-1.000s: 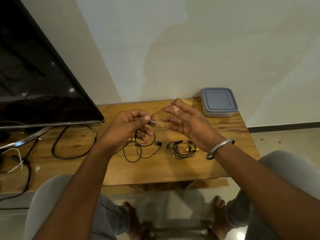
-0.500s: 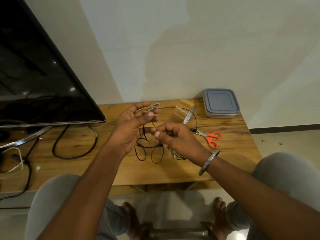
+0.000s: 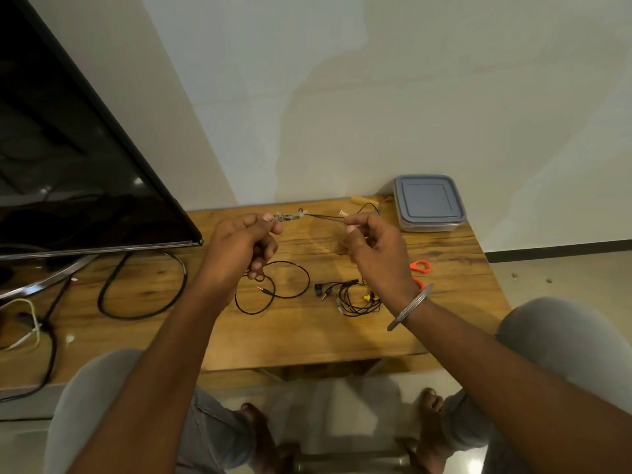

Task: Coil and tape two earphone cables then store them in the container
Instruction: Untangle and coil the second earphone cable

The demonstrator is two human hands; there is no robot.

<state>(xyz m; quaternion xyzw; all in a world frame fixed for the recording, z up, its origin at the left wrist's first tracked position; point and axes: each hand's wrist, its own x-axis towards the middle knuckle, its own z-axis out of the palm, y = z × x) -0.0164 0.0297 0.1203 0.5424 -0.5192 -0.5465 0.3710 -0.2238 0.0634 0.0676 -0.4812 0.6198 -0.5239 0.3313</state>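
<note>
Left hand [image 3: 239,248] and right hand [image 3: 376,248] pinch an earphone cable [image 3: 321,217] stretched between them above the table [image 3: 307,336]

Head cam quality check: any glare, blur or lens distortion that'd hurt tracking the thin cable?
Head view: soft, even light, with a faint shadow on the wall. Head view: glare specks on the TV screen and the glossy floor. Head view: wide-angle bending toward the edges; the cable stretched between the left hand and right hand looks thin and slightly soft, yet traceable.

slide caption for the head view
Left hand and right hand pinch an earphone cable above the table, near a second earphone and closed container.
</note>
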